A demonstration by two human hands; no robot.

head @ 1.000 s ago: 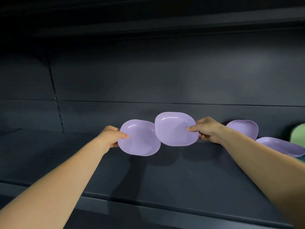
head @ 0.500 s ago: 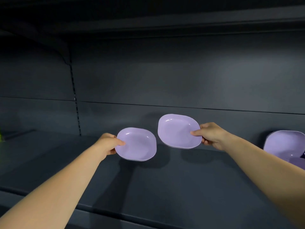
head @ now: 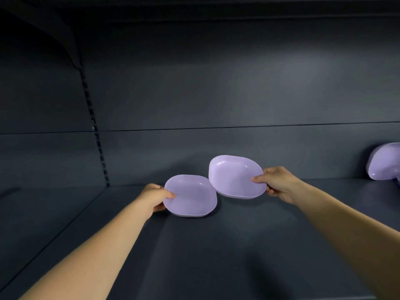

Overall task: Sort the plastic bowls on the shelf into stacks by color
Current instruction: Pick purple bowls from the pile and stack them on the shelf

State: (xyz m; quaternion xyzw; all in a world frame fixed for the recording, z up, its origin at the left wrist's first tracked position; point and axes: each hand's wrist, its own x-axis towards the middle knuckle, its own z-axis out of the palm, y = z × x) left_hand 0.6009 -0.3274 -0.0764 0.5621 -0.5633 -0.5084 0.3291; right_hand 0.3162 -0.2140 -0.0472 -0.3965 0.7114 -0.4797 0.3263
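Two lilac plastic bowls are in my hands over the dark shelf. My left hand pinches the left rim of the lower bowl, which sits low at the shelf surface, roughly level. My right hand pinches the right rim of the second bowl, held higher and tilted toward me, its left edge just over the first bowl's right corner. Another lilac bowl leans on edge at the far right, partly cut off by the frame.
The shelf's dark back panel rises behind the bowls. A slotted upright runs down the back left, with a bracket above it. The upper shelf's underside spans the top of the view.
The left bowl has come down to the shelf surface and levelled out. The right bowl stays raised beside it. My view has shifted left, so the bowls at the right have slid toward the frame edge.
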